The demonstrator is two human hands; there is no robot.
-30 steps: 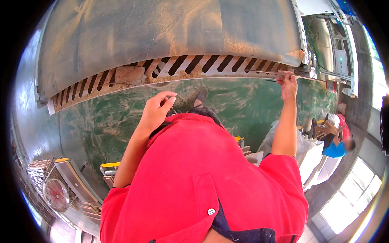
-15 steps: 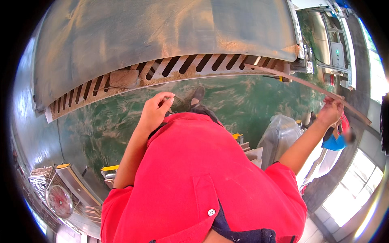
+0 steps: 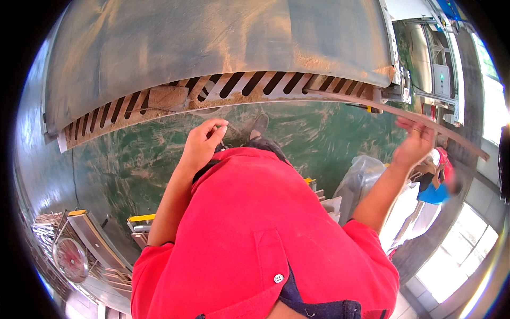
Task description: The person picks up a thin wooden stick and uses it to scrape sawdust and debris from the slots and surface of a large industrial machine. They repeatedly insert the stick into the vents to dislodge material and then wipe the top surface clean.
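A long, thin wooden strip [image 3: 451, 133] slants down to the right from the slotted ledge of a dusty machine table. Its left end lies at the ledge, and its right end juts out past my right hand [image 3: 413, 144]. The fingers of that hand are bent against the strip's near edge and hold it, with the fingertips partly hidden. In front of my body, my left hand [image 3: 204, 139] hovers away from the strip, thumb and fingers pressed together. Whether anything is pinched there I cannot make out.
Sawdust lies on the large grey table [image 3: 212, 37] and its slotted ledge [image 3: 249, 87], where a flat brown block [image 3: 168, 98] rests. A plastic-wrapped stack [image 3: 359, 178] stands right of me. Another person [image 3: 436, 183] is beyond it. A round fan [image 3: 70, 259] stands at lower left.
My right hand has moved left and nearer along the strip. The strip's left end has slid a little further left over the ledge. My left hand keeps its pose.
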